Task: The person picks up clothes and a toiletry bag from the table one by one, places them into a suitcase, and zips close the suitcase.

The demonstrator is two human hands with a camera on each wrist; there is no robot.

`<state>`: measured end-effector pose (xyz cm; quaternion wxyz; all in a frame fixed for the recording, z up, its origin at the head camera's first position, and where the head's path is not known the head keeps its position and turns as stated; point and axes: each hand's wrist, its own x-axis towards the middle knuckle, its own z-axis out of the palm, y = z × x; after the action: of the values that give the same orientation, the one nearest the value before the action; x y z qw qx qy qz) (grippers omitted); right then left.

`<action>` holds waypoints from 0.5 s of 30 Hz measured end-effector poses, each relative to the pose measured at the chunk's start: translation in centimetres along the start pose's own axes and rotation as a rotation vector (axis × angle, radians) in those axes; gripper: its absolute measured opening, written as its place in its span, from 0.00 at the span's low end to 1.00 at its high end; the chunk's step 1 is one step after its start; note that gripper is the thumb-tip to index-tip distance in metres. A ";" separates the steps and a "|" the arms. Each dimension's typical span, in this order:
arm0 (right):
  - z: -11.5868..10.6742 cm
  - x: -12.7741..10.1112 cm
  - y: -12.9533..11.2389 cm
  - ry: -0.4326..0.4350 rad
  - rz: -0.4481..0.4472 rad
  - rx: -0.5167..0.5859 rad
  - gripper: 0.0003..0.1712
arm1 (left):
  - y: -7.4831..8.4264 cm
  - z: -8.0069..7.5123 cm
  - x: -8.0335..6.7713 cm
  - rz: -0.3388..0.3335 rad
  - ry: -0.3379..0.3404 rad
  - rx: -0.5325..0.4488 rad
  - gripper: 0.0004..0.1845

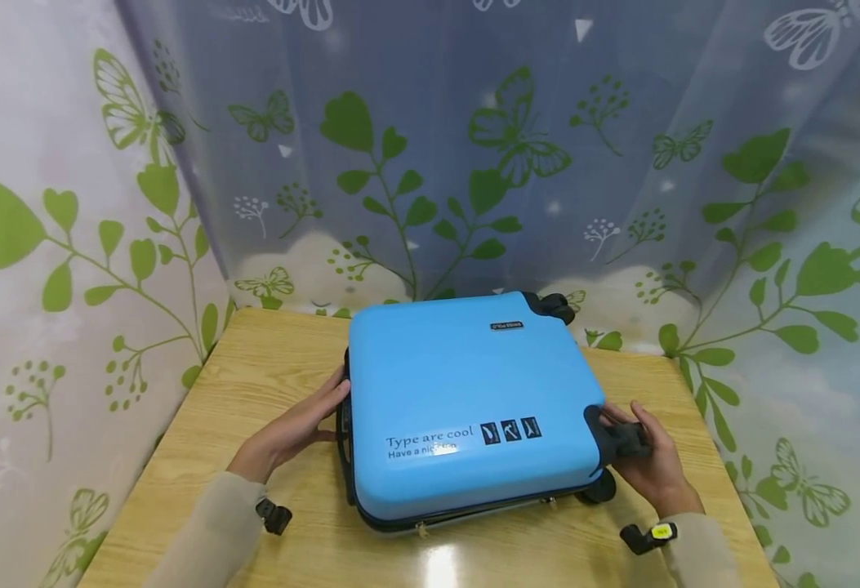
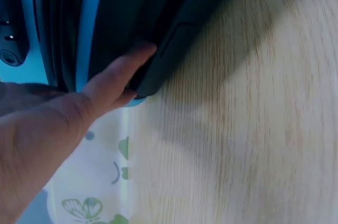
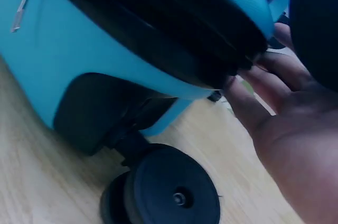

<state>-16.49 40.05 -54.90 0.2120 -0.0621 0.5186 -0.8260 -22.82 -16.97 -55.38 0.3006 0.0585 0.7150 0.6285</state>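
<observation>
A light blue hard-shell suitcase (image 1: 459, 376) lies flat on the table, printed lettering facing up. In the head view my left hand (image 1: 290, 437) is at its left side, fingers extended against the black side handle (image 1: 344, 441). The left wrist view shows a straight digit along that dark side, close over the wood. My right hand (image 1: 653, 465) reaches to the near right corner, behind a black wheel (image 1: 630, 441). In the right wrist view its fingertips (image 3: 235, 89) touch the suitcase's dark seam, above a lower wheel (image 3: 177, 182). Part of that hand is hidden by the upper wheel.
Light wooden table (image 1: 275, 343) lies under the suitcase. Printed curtains (image 1: 430, 163) with green leaves and butterflies enclose its back and sides. Another pair of wheels (image 1: 550, 306) sticks out at the suitcase's far right corner. Zipper pulls (image 1: 421, 529) hang along the near edge.
</observation>
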 end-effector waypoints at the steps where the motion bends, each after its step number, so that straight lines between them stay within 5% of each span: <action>1: 0.0 0.0 0.0 0.005 0.010 -0.008 0.35 | 0.0 -0.1 0.0 0.005 -0.002 0.007 0.46; 9: 0.5 -0.4 0.3 0.102 0.066 -0.103 0.32 | -0.2 -1.0 1.7 0.043 -0.035 -0.011 0.43; 15: 0.7 -0.8 0.7 0.085 0.039 -0.083 0.29 | 1.2 -1.2 3.3 0.022 -0.027 -0.023 0.45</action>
<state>-15.37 39.48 -55.09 0.2034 -0.0257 0.5621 -0.8012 -26.42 -16.27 -55.42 0.3041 0.0714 0.7030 0.6390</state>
